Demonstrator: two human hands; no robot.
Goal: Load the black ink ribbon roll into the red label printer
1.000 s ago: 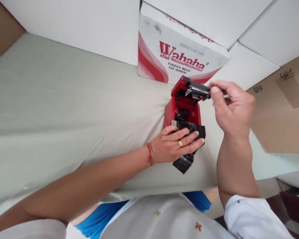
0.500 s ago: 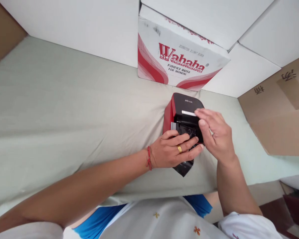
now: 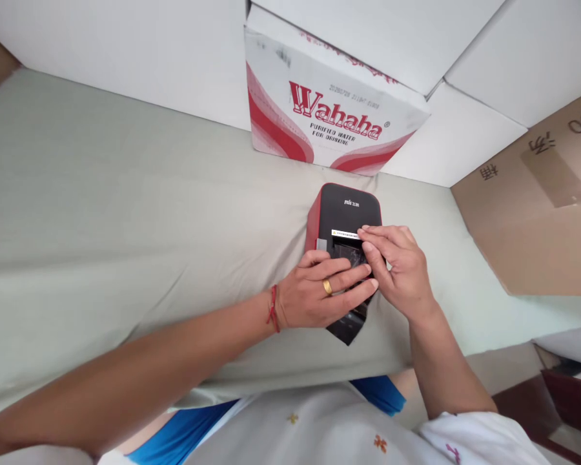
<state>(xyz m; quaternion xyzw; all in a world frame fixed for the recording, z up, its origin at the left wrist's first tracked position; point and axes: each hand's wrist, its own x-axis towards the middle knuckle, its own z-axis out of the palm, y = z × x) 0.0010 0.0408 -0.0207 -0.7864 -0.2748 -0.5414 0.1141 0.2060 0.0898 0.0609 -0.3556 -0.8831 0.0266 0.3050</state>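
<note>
A small black-and-red printer (image 3: 351, 213) sits on the cloth-covered table, with a white warning strip across its lid. The lid looks closed. From its front a strip of shiny black film (image 3: 345, 330) hangs down towards me. My left hand (image 3: 319, 287), wearing a ring and a red string bracelet, lies with its fingers stretched out over the film and the printer's front, hiding part of both. My right hand (image 3: 399, 268) rests its extended fingertips on the lid's right front edge, by the warning strip. Neither hand is wrapped round anything.
Behind the printer stands a white-and-red water carton (image 3: 329, 103) against white boxes (image 3: 126, 58). A brown cardboard box (image 3: 527, 213) is on the right. The pale green cloth (image 3: 140, 213) has wrinkles, and its front edge runs close to my body.
The printer's lid has come down flush with the body under my right hand. My left hand stays across the front. The whole view has shifted slightly.
</note>
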